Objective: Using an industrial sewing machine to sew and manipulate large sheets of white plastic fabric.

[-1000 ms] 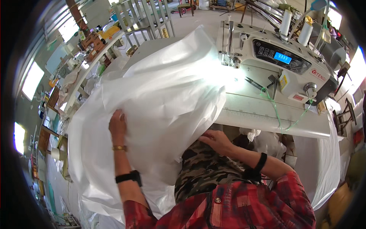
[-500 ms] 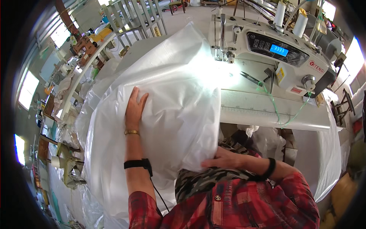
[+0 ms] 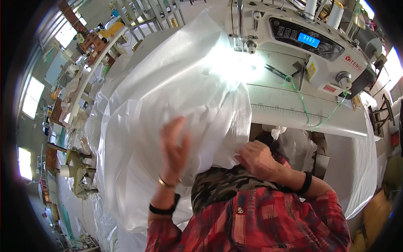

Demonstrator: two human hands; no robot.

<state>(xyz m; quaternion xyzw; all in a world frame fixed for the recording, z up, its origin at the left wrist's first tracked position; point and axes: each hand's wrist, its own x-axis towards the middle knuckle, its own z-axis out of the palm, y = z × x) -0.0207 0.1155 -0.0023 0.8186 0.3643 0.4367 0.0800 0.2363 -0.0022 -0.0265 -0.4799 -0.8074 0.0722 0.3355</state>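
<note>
Over the left part of the desk (image 3: 268,93) and down toward the person's lap (image 3: 218,180) spreads a large, wrinkled white plastic sheet (image 3: 142,109). A white sewing machine (image 3: 302,46) stands by its far right side. Below the desk's front edge sits a bundle of clear plastic (image 3: 296,145); whether it holds anything cannot be told. The right hand (image 3: 258,159) is at the sheet's near right edge, fingers curled; I cannot tell whether they pinch it. The left hand (image 3: 173,145), blurred, is over the sheet, thumb spread from its fingers, contact unclear. A white thread cone (image 3: 310,9) is cut off above. A dark tweezer-like tool (image 3: 277,72) and green thread (image 3: 303,105) lie right of the sheet. Lamp glare (image 3: 241,67) hides the stitching area.
</note>
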